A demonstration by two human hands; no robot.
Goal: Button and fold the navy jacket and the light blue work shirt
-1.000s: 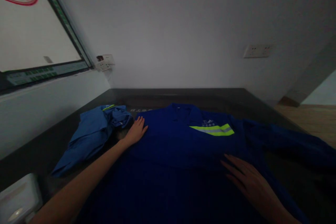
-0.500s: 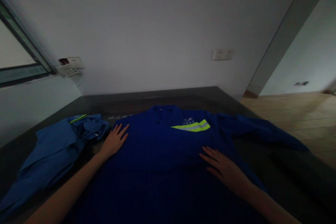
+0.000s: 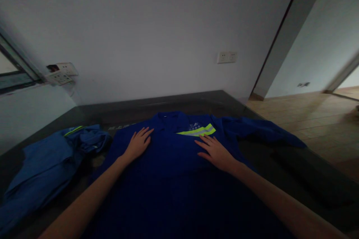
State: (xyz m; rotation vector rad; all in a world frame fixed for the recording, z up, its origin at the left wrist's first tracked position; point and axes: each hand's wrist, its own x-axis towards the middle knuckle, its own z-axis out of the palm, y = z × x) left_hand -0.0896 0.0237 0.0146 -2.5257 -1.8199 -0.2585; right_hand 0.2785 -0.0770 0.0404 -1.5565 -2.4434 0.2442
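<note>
A dark blue work jacket (image 3: 168, 164) lies spread on the dark table (image 3: 196, 98), its collar toward the wall and one sleeve stretched out to the right. A yellow-green and silver reflective stripe (image 3: 198, 131) crosses its chest below a small white print. My left hand (image 3: 138, 143) rests flat on the jacket's left chest, fingers apart. On the right chest, just under the stripe, lies my right hand (image 3: 214, 152), also with spread fingers. Neither hand grips the cloth. The jacket's lower part fades into shadow.
A crumpled lighter blue garment (image 3: 50, 160) with a yellow-green strip lies on the table's left side. A dark flat object (image 3: 311, 175) is at the right. Wall sockets (image 3: 227, 57) sit above the table, and wooden floor (image 3: 291, 110) shows beyond its right edge.
My left hand has slid inward to the right across the jacket. My right hand has moved up and inward, nearer the stripe. The view has turned slightly to the right.
</note>
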